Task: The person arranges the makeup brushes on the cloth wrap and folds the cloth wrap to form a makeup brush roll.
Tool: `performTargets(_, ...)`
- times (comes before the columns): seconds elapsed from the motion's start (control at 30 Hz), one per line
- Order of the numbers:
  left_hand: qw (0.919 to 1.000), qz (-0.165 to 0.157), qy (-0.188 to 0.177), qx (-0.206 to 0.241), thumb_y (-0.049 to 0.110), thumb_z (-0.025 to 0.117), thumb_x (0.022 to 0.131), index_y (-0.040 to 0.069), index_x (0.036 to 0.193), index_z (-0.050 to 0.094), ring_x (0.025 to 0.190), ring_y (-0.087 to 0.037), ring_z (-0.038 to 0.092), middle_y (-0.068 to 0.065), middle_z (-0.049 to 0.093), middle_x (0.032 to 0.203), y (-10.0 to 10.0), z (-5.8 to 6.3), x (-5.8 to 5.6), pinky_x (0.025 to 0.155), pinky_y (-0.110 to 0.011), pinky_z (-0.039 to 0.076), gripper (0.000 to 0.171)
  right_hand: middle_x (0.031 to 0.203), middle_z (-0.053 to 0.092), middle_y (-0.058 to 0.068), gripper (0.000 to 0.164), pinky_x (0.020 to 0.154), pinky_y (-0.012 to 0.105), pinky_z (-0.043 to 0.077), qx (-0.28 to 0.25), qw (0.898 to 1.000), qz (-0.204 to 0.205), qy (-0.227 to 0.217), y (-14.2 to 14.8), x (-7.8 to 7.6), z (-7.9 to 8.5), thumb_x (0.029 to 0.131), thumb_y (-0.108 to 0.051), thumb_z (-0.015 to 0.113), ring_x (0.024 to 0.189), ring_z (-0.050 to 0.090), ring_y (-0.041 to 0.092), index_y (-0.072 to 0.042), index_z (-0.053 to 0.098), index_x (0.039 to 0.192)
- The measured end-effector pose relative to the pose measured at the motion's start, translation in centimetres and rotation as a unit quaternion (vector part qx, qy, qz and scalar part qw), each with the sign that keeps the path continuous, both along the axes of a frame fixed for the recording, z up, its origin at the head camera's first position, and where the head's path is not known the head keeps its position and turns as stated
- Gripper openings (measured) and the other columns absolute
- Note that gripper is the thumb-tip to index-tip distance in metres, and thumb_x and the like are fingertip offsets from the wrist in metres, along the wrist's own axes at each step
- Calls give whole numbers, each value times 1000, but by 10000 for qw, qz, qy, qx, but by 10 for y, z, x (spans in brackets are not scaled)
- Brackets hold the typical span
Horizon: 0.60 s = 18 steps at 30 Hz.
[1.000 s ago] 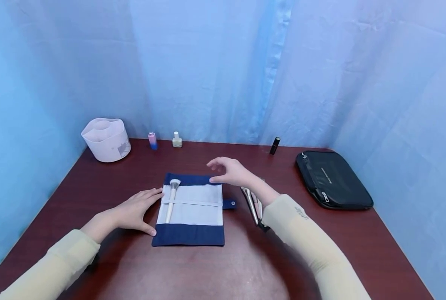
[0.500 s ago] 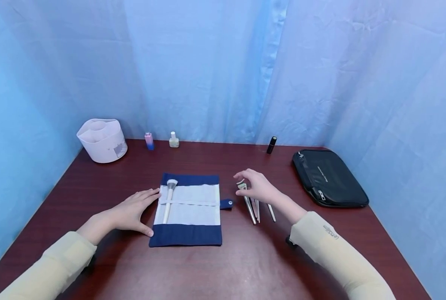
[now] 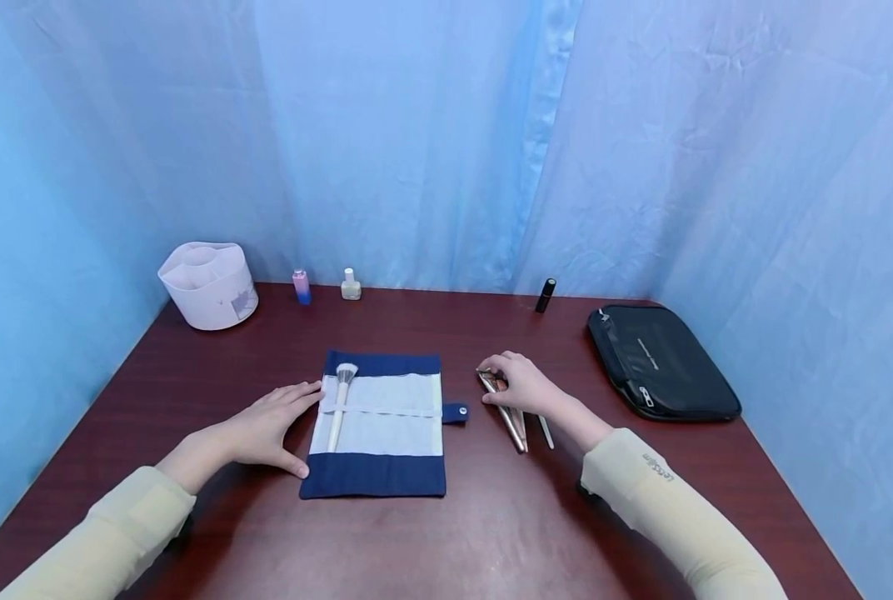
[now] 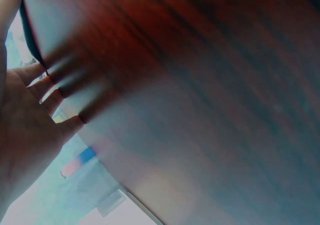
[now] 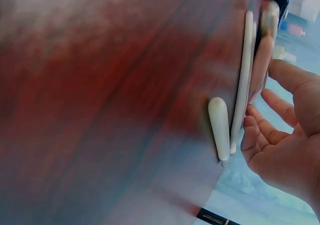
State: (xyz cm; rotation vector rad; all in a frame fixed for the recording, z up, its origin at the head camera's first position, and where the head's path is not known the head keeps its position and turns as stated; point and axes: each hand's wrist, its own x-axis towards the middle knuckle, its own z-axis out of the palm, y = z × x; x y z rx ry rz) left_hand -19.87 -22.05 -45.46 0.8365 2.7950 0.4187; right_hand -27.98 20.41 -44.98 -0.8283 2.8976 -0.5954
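The right hand [image 3: 525, 387] is arching over a loose cluster of slim, metallic and pale-handled makeup brushes [image 3: 512, 427], which are lying right of the fabric roll; its fingers are bending, its thumb is coming close to or touching one handle, and whether it is gripping any I cannot tell. The left hand [image 3: 270, 429] is spreading its fingers and thumb along the left edge of the rectangular navy-and-white fabric roll [image 3: 375, 477], grasping nothing, probably steadying the cloth. A white-handled makeup brush with a pale, fluffy head [image 3: 339, 417] is lying at the roll's left side, where a thin white elastic band [image 3: 397, 412] is apparently keeping it from sliding. A navy tab with a silver snap [image 3: 455, 413] is sticking out right, presumably for fastening.
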Motion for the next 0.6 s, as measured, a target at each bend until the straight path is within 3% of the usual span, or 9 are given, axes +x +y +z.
performTargets(0.37, 10000, 37, -1, -27, 70, 72, 61, 3, 146, 32, 138, -38, 24, -15, 25, 154, -1, 1, 0, 108, -59, 23, 115, 75, 55, -1, 26, 58, 24, 42, -160, 9998, -68, -116, -11, -6, -3, 81, -18, 74, 64, 47, 10, -10, 64, 103)
performTargets(0.6, 10000, 56, -64, -51, 69, 73, 62, 3, 146, 32, 139, -38, 24, -15, 24, 154, 0, 1, 0, 109, -59, 23, 114, 71, 54, -3, 17, 62, 26, 43, -206, 9996, -146, -157, -17, -7, -2, 83, -14, 68, 64, 48, 11, -12, 63, 100)
